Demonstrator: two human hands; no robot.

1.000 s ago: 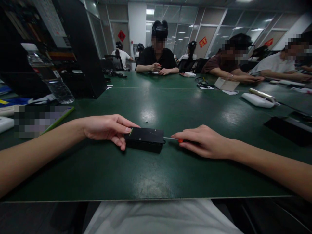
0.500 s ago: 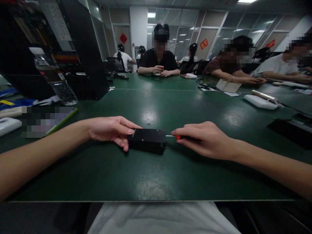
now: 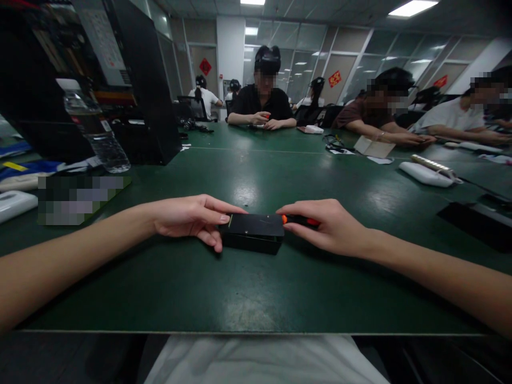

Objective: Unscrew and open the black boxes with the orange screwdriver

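A black rectangular box (image 3: 256, 243) lies on the green table (image 3: 240, 293) in front of me. My left hand (image 3: 186, 217) grips its left end, thumb on top and fingers along the sides. The box's top plate is slightly raised at the right end, with a narrow gap below it. A screwdriver (image 3: 306, 220) with a red and black handle is pinched in my right hand (image 3: 340, 226). The front of its handle is right at the box's right end. Its shaft is hard to make out, so I cannot tell whether it is inside the box or over the plate.
At left stand a water bottle (image 3: 100, 133) and an open computer case (image 3: 160, 106), with a phone-like slab (image 3: 84, 202) nearer me. A white object (image 3: 426, 174) and a black part (image 3: 476, 224) lie at right. A person (image 3: 262, 101) sits opposite; others sit at right.
The screwdriver's handle has come up against the box's right end, and its bare shaft between them no longer shows. The box and my left hand sit slightly further right in view.
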